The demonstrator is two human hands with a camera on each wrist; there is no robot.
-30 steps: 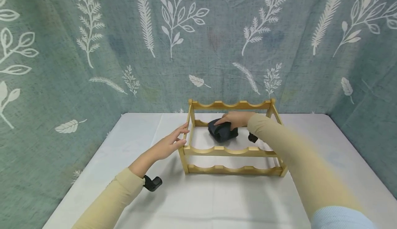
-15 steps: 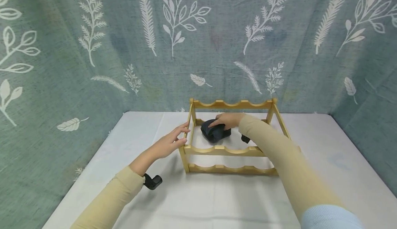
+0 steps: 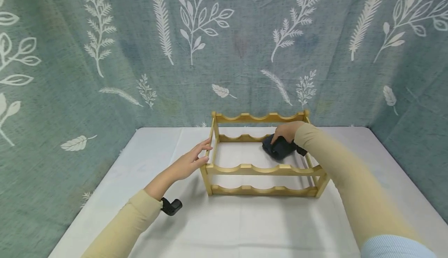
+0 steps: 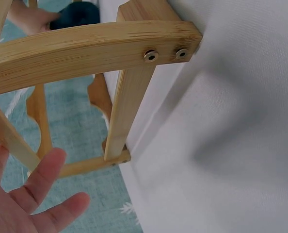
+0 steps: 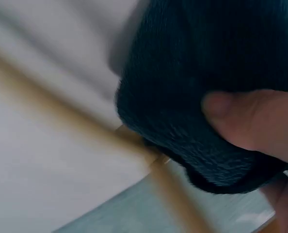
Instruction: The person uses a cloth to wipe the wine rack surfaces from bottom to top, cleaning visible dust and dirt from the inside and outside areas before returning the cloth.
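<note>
A light wooden rack (image 3: 264, 169) with scalloped rails stands on the white table. Inside its frame, toward the right end, my right hand (image 3: 287, 131) grips a folded dark navy cloth (image 3: 278, 149). In the right wrist view the thumb (image 5: 250, 119) presses on the plush cloth (image 5: 183, 92), and the other fingers are mostly hidden behind it. My left hand (image 3: 190, 162) rests against the rack's left side with its fingers spread. The left wrist view shows that hand (image 4: 30, 199) beside the rack's end bars (image 4: 86, 51), holding nothing.
The white table (image 3: 196, 227) runs forward to a green-grey curtain (image 3: 245, 75) printed with white leaves, which also hangs at both sides. A black wrist camera (image 3: 171, 206) sticks out below my left wrist.
The right hand with the cloth went a little left, then swung right to the rack's right end. My left hand has stayed against the rack's left side.
</note>
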